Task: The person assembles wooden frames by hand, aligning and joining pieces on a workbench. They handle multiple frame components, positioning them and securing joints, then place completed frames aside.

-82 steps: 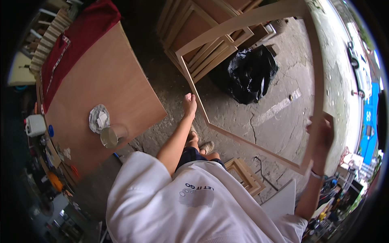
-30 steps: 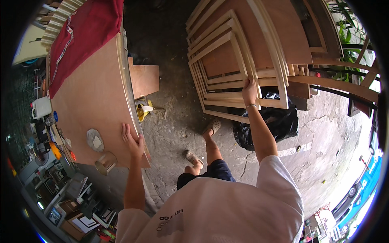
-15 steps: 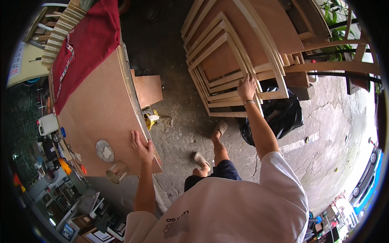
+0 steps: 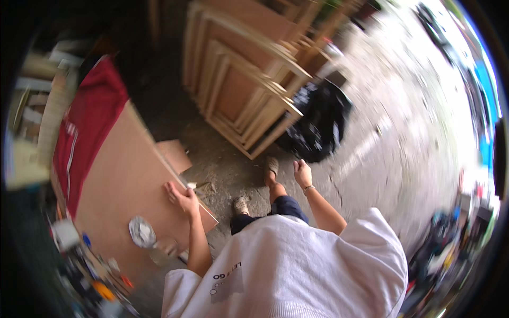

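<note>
My left hand [image 4: 183, 199] rests with its fingers apart on the right edge of a large brown wooden board [image 4: 122, 164]. A round, whitish bowl-like thing [image 4: 142, 232] lies on the board, and a blurred see-through cup [image 4: 163, 252] is near it. My right hand [image 4: 303, 174] hangs in the air with its fingers curled in, and no object shows in it. It is nearest to a black plastic bag [image 4: 321, 122]. Beyond it, several pale wooden frames with brown panels [image 4: 236, 90] stand stacked together.
A dark red cloth [image 4: 95, 106] covers the far left part of the board. A small brown panel [image 4: 174, 155] juts out beside the board's right edge. A white jug [image 4: 64, 234] and small clutter line the left side. Cracked concrete floor [image 4: 382, 175] stretches to the right.
My right hand has left the wooden frames, drawn back toward me, and its fingers have curled. My left hand stays on the board's edge. The whole view has turned to the right.
</note>
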Available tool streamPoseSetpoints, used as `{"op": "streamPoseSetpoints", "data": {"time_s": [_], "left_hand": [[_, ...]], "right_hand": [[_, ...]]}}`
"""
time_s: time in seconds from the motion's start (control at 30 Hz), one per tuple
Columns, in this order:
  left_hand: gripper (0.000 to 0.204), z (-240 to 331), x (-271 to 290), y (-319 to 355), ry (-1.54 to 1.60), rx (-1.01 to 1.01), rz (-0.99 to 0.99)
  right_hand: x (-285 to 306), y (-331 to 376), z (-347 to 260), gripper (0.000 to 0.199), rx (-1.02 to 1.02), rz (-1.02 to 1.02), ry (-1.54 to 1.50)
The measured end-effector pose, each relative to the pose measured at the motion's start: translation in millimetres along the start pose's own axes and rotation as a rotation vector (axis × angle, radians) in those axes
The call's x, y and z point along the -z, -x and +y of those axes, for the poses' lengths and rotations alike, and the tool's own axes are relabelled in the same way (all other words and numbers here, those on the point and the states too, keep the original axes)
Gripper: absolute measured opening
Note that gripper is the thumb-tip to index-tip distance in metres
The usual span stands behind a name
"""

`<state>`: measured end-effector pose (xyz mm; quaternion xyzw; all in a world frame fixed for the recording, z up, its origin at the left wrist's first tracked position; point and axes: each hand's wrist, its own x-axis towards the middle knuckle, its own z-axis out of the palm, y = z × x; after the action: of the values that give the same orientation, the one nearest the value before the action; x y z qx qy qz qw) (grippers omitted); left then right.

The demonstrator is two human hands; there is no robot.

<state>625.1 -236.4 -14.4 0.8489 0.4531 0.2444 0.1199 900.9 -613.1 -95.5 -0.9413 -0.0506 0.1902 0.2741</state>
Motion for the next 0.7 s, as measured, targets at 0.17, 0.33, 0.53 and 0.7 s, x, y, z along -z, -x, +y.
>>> {"op": "streamPoseSetpoints", "data": {"time_s": [0.17, 0.33, 0.53, 0.7], "left_hand": [[0.063, 8, -22, 16, 0.055, 0.092, -0.007], [0.048, 84, 4, 41, 0.394, -0.497, -0.239], [0.035, 136, 44, 118, 0.562, -0.675, -0.714], [0.03, 129, 86, 191, 0.449, -0.741, -0.924]], "right_hand": [[47, 200, 141, 0.029, -0.456, 0.343, -0.114], [40, 420, 192, 0.032, -0.893, 0.677, -0.237], [-29, 601, 259, 0.02, -1.245, 0.847, -0.315], [-18, 659, 333, 0.026, -1.482, 0.788, -0.404]]}}
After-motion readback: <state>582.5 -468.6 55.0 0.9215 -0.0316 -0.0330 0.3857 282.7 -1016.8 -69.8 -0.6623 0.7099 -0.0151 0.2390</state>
